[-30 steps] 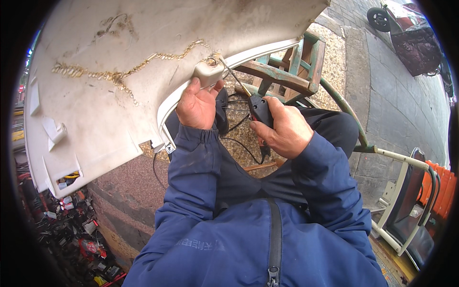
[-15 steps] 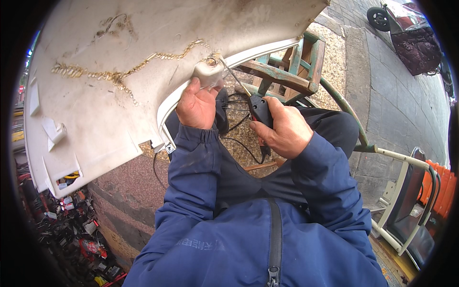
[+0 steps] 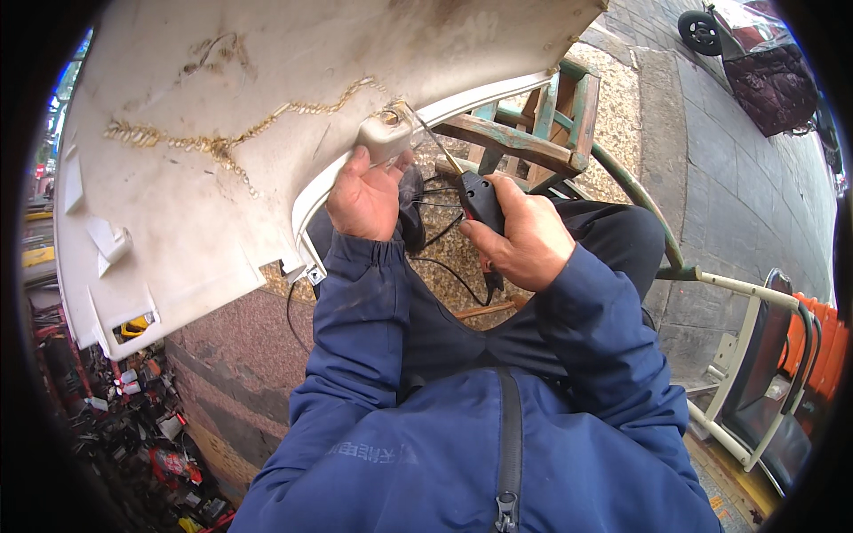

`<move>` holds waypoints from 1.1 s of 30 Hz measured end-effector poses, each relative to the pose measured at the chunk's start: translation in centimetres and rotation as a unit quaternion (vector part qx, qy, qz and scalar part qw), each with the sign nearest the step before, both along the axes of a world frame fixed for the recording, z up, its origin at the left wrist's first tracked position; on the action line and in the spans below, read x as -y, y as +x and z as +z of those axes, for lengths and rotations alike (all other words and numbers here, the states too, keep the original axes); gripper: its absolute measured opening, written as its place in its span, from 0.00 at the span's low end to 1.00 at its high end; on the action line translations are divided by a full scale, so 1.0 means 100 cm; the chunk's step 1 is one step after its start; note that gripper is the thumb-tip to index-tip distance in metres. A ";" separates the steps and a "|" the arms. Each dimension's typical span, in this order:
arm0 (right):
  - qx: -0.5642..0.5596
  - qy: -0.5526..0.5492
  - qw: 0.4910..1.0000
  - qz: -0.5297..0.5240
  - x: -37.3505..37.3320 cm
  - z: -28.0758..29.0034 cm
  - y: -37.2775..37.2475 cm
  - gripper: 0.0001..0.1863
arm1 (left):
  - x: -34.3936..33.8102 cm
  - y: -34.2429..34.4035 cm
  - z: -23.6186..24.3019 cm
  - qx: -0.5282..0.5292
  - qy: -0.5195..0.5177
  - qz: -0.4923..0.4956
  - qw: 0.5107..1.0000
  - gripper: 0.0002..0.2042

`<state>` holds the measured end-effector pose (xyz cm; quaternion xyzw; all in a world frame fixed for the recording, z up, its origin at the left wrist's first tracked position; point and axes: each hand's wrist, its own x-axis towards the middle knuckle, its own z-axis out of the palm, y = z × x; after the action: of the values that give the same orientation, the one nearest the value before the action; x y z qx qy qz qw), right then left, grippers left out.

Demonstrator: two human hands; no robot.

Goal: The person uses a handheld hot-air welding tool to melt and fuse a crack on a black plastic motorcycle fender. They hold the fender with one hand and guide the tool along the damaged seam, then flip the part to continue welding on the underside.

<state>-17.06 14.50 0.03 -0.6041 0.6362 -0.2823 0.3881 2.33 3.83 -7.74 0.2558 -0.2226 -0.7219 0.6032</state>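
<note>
A large off-white plastic panel (image 3: 187, 195) spans the upper left, stained and marked by a bumpy yellowish branching seam (image 3: 231, 142). My left hand (image 3: 364, 200) grips a raised moulded block (image 3: 382, 135) on its curved edge, fingers curled beneath it. My right hand (image 3: 524, 231) is closed round a black hand tool (image 3: 482, 201) with a cord, its long thin metal shaft reaching up to the top of that block. A faint haze hangs near my left fingertips. Whether the tip touches the plastic is too small to tell.
A worn wooden stool (image 3: 524, 142) stands beyond my hands, beside a bent green metal tube (image 3: 640, 195). A chair frame (image 3: 746, 373) and orange plastic (image 3: 813, 346) are at right, a wheeled vehicle (image 3: 755, 80) at top right. Jumbled parts (image 3: 133, 426) lie lower left; black cables trail below.
The panel's left side has shifted slightly right and up in the picture. A faint haze has appeared by my left fingers since a second ago. Both grips look the same.
</note>
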 end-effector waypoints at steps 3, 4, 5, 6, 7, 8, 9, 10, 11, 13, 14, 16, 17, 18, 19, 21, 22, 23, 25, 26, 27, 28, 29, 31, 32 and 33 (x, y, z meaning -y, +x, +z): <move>-0.011 0.002 1.000 0.003 0.000 -0.002 0.001 0.24 | 0.000 0.000 0.000 -0.017 -0.040 -0.024 0.999 0.25; -0.006 0.007 1.000 0.003 0.000 -0.002 0.001 0.25 | 0.000 0.000 0.000 -0.015 -0.034 -0.022 0.999 0.25; -0.001 0.013 1.000 0.003 0.000 -0.002 0.001 0.27 | 0.000 0.000 0.000 -0.014 -0.030 -0.019 0.999 0.25; 0.002 0.017 1.000 0.004 0.000 -0.001 0.001 0.27 | 0.000 0.000 0.000 -0.013 -0.026 -0.017 0.999 0.25; 0.005 0.020 1.000 0.004 -0.001 -0.001 0.001 0.28 | 0.000 0.000 -0.001 -0.012 -0.026 -0.018 0.999 0.25; 0.007 0.023 1.000 0.004 -0.001 0.000 0.001 0.28 | 0.000 0.000 -0.001 -0.011 -0.026 -0.019 0.999 0.25; 0.008 0.025 1.000 0.004 -0.001 0.001 0.001 0.28 | 0.000 0.001 -0.001 -0.009 -0.024 -0.018 1.000 0.25; 0.007 0.023 1.000 0.005 -0.001 0.002 0.002 0.28 | 0.000 0.001 -0.001 -0.009 -0.021 -0.019 1.000 0.25; 0.006 0.022 1.000 0.006 -0.001 0.003 0.002 0.27 | 0.000 0.001 0.000 -0.007 -0.017 -0.017 1.000 0.25; 0.005 0.022 1.000 0.006 -0.001 0.004 0.002 0.27 | -0.001 0.001 0.000 -0.005 -0.015 -0.018 1.000 0.25; 0.005 0.024 1.000 0.007 -0.001 0.003 0.002 0.27 | -0.001 0.000 0.001 -0.004 -0.018 -0.019 1.000 0.25; -0.011 0.000 1.000 0.011 -0.002 0.003 0.003 0.27 | -0.001 0.000 0.003 -0.001 -0.019 -0.016 1.000 0.24; -0.026 -0.026 0.999 0.014 -0.002 0.001 0.004 0.28 | -0.002 0.000 0.003 0.002 -0.017 -0.011 1.000 0.24; -0.047 -0.036 0.998 0.016 -0.002 0.001 0.004 0.29 | -0.002 0.000 0.004 0.004 -0.014 -0.005 1.000 0.24; -0.038 -0.036 0.998 0.016 -0.002 0.000 0.004 0.29 | -0.002 0.000 0.004 0.005 -0.015 -0.007 1.000 0.24; -0.031 -0.011 0.999 0.015 -0.002 0.000 0.003 0.29 | -0.002 0.000 0.005 0.007 -0.015 -0.007 1.000 0.24; -0.036 -0.007 0.999 0.012 -0.002 0.000 0.003 0.29 | -0.002 0.000 0.005 0.008 -0.017 -0.013 1.000 0.24; -0.040 -0.011 0.999 0.010 -0.001 0.000 0.003 0.29 | -0.001 0.000 0.005 0.009 -0.018 -0.017 1.000 0.24; -0.036 -0.004 0.999 0.008 0.000 0.001 0.003 0.29 | -0.001 0.000 0.005 0.011 -0.020 -0.020 1.000 0.24; -0.029 0.006 1.000 0.007 -0.001 0.001 0.002 0.29 | -0.001 0.000 0.004 0.011 -0.021 -0.019 1.000 0.24; -0.022 0.016 1.000 0.005 -0.001 0.002 0.001 0.29 | -0.001 0.000 0.004 0.011 -0.022 -0.017 1.000 0.24; -0.012 0.021 1.000 0.003 0.000 0.001 0.001 0.29 | -0.001 0.000 0.003 0.009 -0.025 -0.021 0.999 0.24; -0.002 0.025 1.000 0.000 0.000 0.001 0.001 0.29 | -0.001 0.000 0.003 0.007 -0.027 -0.024 0.999 0.25; 0.007 0.028 1.000 -0.003 0.002 0.000 0.000 0.29 | 0.000 0.001 0.003 0.003 -0.028 -0.024 0.999 0.25; 0.005 0.027 1.000 -0.002 0.003 -0.001 -0.001 0.29 | 0.000 0.000 0.003 0.002 -0.026 -0.021 0.999 0.25; 0.004 0.024 1.000 -0.002 0.003 -0.002 -0.001 0.29 | 0.000 0.000 0.003 0.001 -0.023 -0.018 1.000 0.25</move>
<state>-17.18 14.20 -0.15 -0.5922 0.6423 -0.2698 0.4049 2.35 3.81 -7.41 0.2386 -0.2443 -0.7268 0.5960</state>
